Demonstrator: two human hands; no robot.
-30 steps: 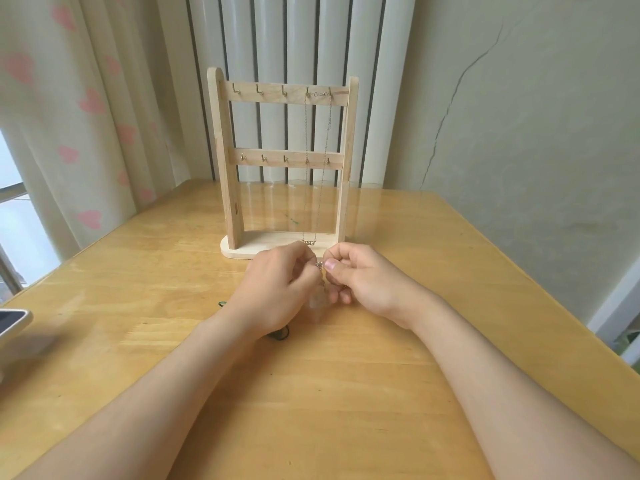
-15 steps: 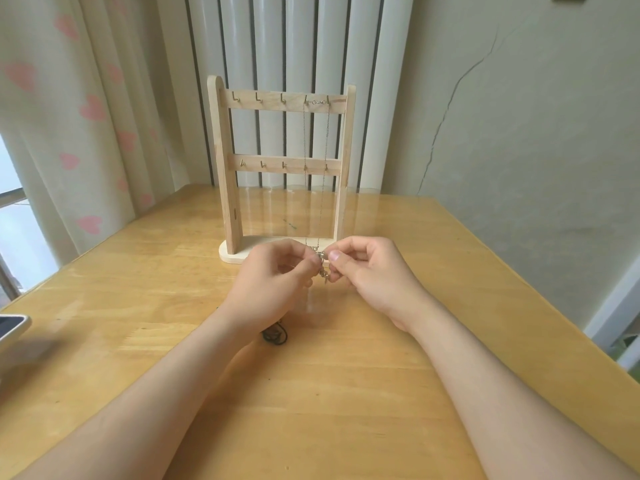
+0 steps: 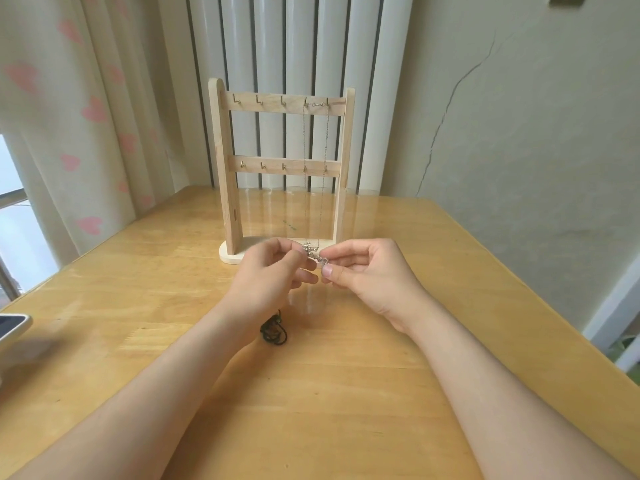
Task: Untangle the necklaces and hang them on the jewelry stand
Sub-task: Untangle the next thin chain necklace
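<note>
Here the left hand (image 3: 273, 271) and right hand (image 3: 367, 275) each pinch the tangled silver necklace (image 3: 317, 258) just in front of the jewelry stand (image 3: 221, 168), so best tease links apart gently, never yanking.

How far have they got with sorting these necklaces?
One silver necklace already hangs from the top bar of the jewelry stand. The left hand and right hand pinch a second silver chain between them, not yet hung. A black cord necklace lies bunched on the table by the left wrist, untouched.
</note>
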